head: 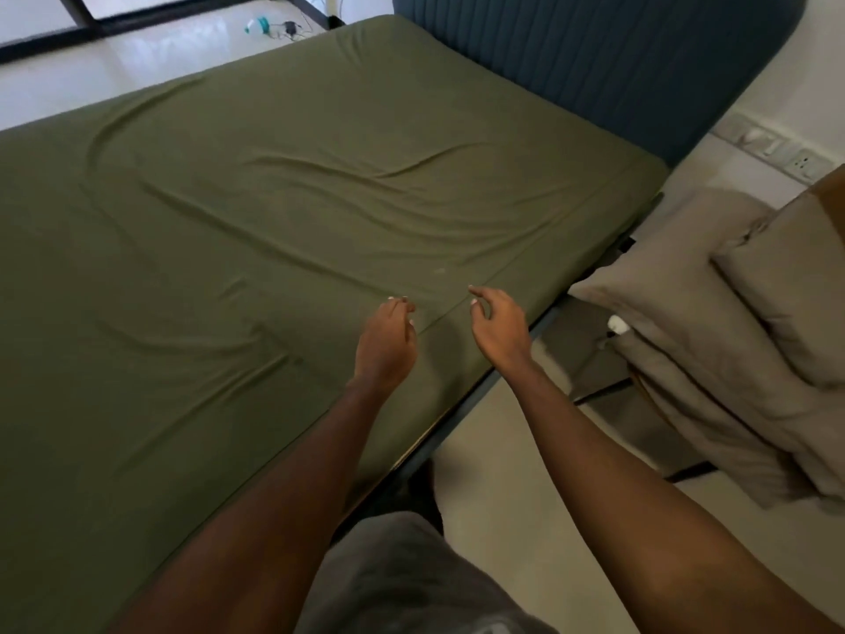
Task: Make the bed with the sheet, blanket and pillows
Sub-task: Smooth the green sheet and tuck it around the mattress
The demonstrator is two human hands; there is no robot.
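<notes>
View from my head. My left hand [386, 340] and right hand [500, 329], both empty with fingers loosely curled, hover over the near edge of the sheet [274, 221]. It covers the mattress but lies creased, so smoothing is probably the step in hand. Pillows [786, 304] and blanket [713, 404] are stacked beside the bed, within reach.

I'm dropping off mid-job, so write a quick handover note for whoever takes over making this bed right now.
Left hand: fingers loosely curled, holding nothing, over the bed's near edge.
Right hand: the same, just beside it.
Green sheet: covers the mattress up to the headboard, but is wrinkled.
Grey pillows: stacked off the bed to the right, on what looks like the folded blanket.
Done: sheet on.
Left: probably smooth the sheet, then spread the blanket and place the pillows.
</notes>
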